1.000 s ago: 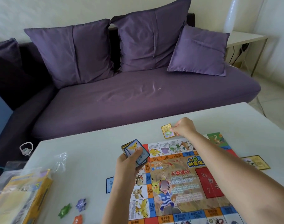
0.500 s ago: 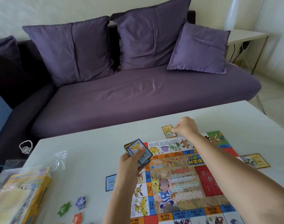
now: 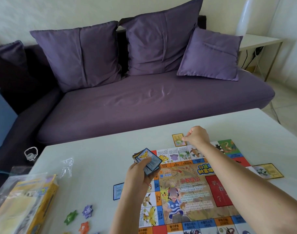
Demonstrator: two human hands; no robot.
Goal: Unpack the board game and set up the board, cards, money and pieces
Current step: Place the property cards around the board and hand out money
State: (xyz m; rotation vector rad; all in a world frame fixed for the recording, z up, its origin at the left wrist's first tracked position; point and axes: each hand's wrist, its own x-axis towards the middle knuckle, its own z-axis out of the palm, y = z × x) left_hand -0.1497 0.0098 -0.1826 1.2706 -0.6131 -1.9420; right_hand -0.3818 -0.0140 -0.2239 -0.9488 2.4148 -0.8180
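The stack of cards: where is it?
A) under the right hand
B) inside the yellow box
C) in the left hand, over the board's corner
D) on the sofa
C: the left hand grips the stack of cards above the board; the right hand pinches a yellow card.

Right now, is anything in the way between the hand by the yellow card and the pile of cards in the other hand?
Nothing visible. The right hand pinches the yellow card past the far edge of the board; the left hand holds the card pile. Only flat board lies between.
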